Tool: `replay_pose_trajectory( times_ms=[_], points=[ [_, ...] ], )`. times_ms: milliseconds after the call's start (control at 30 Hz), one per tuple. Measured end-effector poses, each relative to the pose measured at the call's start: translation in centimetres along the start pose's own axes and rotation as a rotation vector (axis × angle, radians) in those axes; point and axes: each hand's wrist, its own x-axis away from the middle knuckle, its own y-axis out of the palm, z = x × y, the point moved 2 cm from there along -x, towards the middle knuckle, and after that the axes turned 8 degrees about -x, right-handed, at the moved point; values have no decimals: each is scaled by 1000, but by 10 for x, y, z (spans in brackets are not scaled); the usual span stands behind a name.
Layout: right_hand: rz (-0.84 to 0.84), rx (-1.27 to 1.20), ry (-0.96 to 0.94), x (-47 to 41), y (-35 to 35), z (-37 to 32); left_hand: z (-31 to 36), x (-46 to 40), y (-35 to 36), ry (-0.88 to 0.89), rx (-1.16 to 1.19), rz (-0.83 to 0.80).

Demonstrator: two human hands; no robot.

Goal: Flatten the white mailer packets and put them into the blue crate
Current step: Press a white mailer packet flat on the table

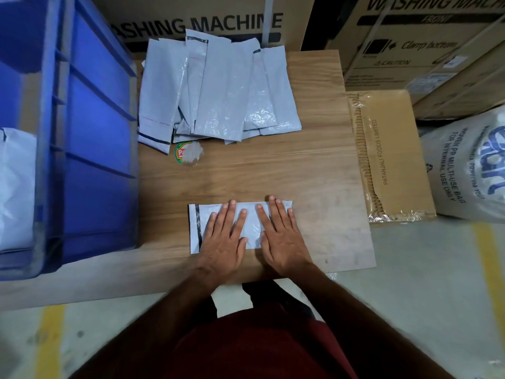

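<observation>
At far left stands the blue crate [90, 132], its ribbed wall touching the left edge of the wooden tabletop [314, 165]; white packets [15, 184] already lie inside it at lower left. On the far part of the tabletop, just beside the crate, lies a loose overlapping pile of white mailer packets [218, 88], several with a dark seal strip at one end and two with a faint red dotted line. Just in front of the pile sits a round sticker [188, 153], green-rimmed with red lettering that is partly scraped off and unreadable. Near the front edge of the tabletop a single white mailer packet [252, 228] lies flat, long side across, dark seal strip at its left end. The left hand [222, 242] rests palm-down on its left half, fingers [228, 214] straight and spread; the right hand [282, 240] rests palm-down on its right half, fingers [276, 212] likewise straight and reaching the packet's far edge. Behind the pile a cardboard box [196, 20] reads "WASHING MACHINE". To the right, a second box [426, 47] shows "Clamp bottom" and "CAUTION"; a flattened carton [393, 157] reads "PATANJALI FOODS LIMITED"; a woven sack [470, 165] reads "WOVEN PP MULTI-USE BAG FOR INTERNAL USE ONLY".
</observation>
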Motion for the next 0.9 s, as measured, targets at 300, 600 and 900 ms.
replay_pose_trajectory(
  times_ms=[300,600,900],
  points=[
    [111,-49,113,17,-8,19,20,-16,7,111,6,34],
    [92,-81,107,14,-7,13,25,-16,5,117,-8,51],
    [88,-15,14,1,1,-10,-6,-1,6,-77,7,91]
  ],
)
